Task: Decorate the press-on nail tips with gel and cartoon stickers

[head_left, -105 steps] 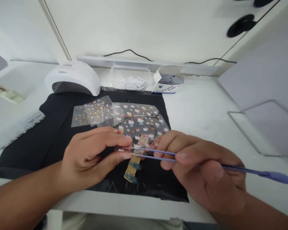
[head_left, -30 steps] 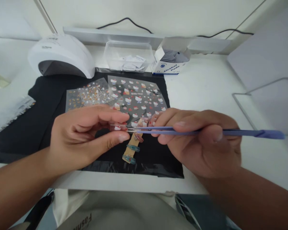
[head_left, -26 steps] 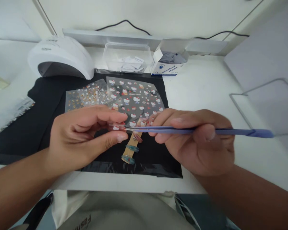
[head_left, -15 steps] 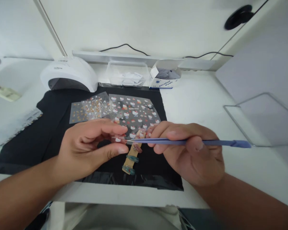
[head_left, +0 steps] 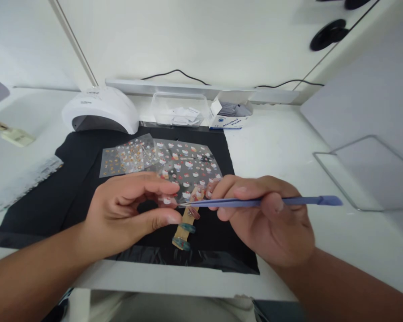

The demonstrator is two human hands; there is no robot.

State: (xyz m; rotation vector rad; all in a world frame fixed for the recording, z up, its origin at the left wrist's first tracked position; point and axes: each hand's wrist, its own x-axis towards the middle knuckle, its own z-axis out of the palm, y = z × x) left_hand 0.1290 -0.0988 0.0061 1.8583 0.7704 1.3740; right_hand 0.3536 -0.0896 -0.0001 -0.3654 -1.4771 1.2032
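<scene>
My left hand (head_left: 127,214) pinches a small clear strip of stickers (head_left: 168,200) between thumb and fingers, just above the black mat (head_left: 53,188). Blue tweezers (head_left: 255,202) lie in my right hand (head_left: 268,223), squeezed by thumb and forefinger, and their tips meet the strip's right end. Under both hands a tan wooden stick (head_left: 185,223) with several painted nail tips rests on the mat. A large clear sticker sheet (head_left: 188,163) with white and red cartoon figures lies behind the hands, beside smaller sheets (head_left: 127,158).
A white nail lamp (head_left: 100,109) stands at the mat's back left. Behind the mat sit a clear plastic box (head_left: 179,109) of white packets and an open box of alcohol pads (head_left: 230,117). A wire-framed grey panel (head_left: 366,170) stands at right.
The view has tilted up and down while both hands stayed together over the mat. The tweezers have levelled out and their tips still touch the strip in my left hand.
</scene>
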